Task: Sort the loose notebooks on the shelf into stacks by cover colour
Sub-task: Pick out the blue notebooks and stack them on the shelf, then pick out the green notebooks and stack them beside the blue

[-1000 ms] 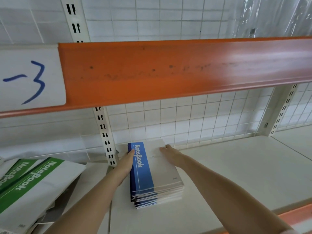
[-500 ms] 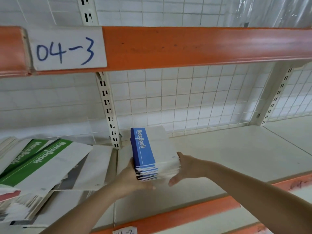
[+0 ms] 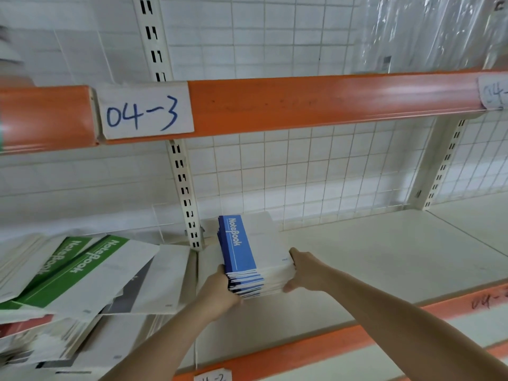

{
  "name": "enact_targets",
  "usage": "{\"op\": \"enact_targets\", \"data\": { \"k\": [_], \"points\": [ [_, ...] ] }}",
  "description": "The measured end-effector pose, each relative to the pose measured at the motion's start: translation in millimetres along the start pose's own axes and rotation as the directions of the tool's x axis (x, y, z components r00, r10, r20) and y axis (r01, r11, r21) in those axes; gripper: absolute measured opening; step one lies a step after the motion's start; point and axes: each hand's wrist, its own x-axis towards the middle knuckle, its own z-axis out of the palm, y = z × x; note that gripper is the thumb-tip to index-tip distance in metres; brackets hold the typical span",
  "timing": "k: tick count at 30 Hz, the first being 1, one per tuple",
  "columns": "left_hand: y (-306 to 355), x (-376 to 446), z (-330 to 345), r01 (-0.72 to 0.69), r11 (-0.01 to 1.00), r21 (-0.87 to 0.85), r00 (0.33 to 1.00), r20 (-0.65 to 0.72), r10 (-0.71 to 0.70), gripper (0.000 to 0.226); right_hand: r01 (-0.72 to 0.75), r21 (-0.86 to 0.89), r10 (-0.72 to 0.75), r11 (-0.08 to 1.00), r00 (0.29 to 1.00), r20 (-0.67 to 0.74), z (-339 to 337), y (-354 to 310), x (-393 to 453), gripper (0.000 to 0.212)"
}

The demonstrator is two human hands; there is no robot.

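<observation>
Currently both hands are on the stack of blue-spined notebooks [image 3: 248, 257], which sits on the white shelf board [image 3: 384, 257] just right of the slotted upright post [image 3: 184, 193], its far end near the wire mesh back panel [image 3: 316, 171]. Left hand [image 3: 220, 294] grips the near left corner of the stack: fingers curled against the blue spine edges, thumb side low at the front. Right hand [image 3: 308, 273] grips the near right corner: fingers over the top white cover, thumb under or against the front edge of the pages. Cannot tell whether the stack is lifted or resting on the board.

Top cover is white with a blue band along its left side reading "NoteBook"; the layers below show the same blue at the spine.

Left of the post: a loose, tilted heap of green-banded notebooks [image 3: 82, 268], overlapping one another, with white covers and a dark cover partly showing beneath. A red cover edge [image 3: 24, 324] shows lower in that heap.

Orange shelf beam [image 3: 302, 103] overhead carries a paper label "04-3" [image 3: 144, 111] in blue ink. Lower orange shelf edge [image 3: 316, 350] runs along the front.
</observation>
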Motion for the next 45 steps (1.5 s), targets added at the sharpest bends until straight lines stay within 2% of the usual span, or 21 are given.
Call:
{"op": "enact_targets", "data": {
  "k": [7,12,14,20,25,28,32,36,41,45],
  "points": [
    [0.2,2.5,-10.1,-0.011,0.998,-0.054,0.999,0.048,0.014,0.08,-0.005,-0.032,0.007,0.999,0.999,0.05,-6.2,-4.2,0.8,0.065],
    [4.1,3.8,-13.7,-0.027,0.999,-0.044,0.997,0.071,0.03,0.077,-0.022,-0.084,0.026,0.996,0.999,0.044,-9.7,-11.3,6.6,0.066],
    [3.6,2.4,-12.3,-0.015,0.999,-0.046,0.998,0.066,0.018,0.08,-0.023,-0.076,0.026,0.997,0.999,0.048,-9.7,-9.7,6.8,0.067],
    [14.2,-8.5,-4.1,-0.053,0.997,-0.048,0.999,0.011,0.053,0.108,0.005,-0.06,-0.003,0.998,0.999,0.041,-7.2,-4.6,3.7,0.069],
    [8.9,-7.8,-6.0,-0.062,0.998,-0.019,0.998,-0.001,0.062,0.109,0.014,-0.054,-0.012,0.998,1.0,0.028,-4.5,0.1,3.8,0.074],
    [2.6,-0.3,-14.8,-0.002,0.999,-0.05,0.997,0.081,0.006,0.108,0.025,-0.008,-0.025,1.0,1.0,0.018,-3.1,7.0,4.7,0.071],
    [4.8,12.3,-33.9,0.073,0.997,-0.031,0.958,0.281,-0.062,0.113,0.017,0.0,-0.017,1.0,0.997,0.07,-8.7,6.3,8.2,0.091],
    [10.5,19.5,-33.4,0.048,0.997,0.056,0.952,0.3,-0.063,0.114,0.021,-0.054,-0.014,0.998,0.993,0.116,-10.4,2.7,14.7,0.078],
    [8.0,25.5,-31.8,-0.002,0.998,0.058,0.939,0.342,-0.018,0.11,0.022,-0.048,-0.017,0.999,0.995,0.098,-9.6,6.2,15.4,0.071],
    [3.4,25.2,-33.9,0.015,0.998,0.06,0.947,0.318,-0.033,0.111,0.022,-0.051,-0.017,0.998,0.995,0.094,-7.6,4.4,14.2,0.068]
  ]
}}
